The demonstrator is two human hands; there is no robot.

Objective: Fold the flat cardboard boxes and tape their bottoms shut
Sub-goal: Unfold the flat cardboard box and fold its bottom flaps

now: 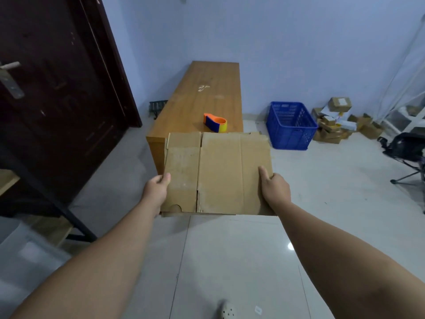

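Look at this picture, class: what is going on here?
A person holds a flat cardboard box by its sides, left hand gripping the left edge, right hand the right. It is not yet folded or taped. A tape dispenser sits on the table beyond it; a blue crate stands on the floor.

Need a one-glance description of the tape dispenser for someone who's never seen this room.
Find the long wooden table in mid-room. At its near end, just past the flat cardboard, sits the tape dispenser. It's the only orange-and-blue thing on the tabletop.
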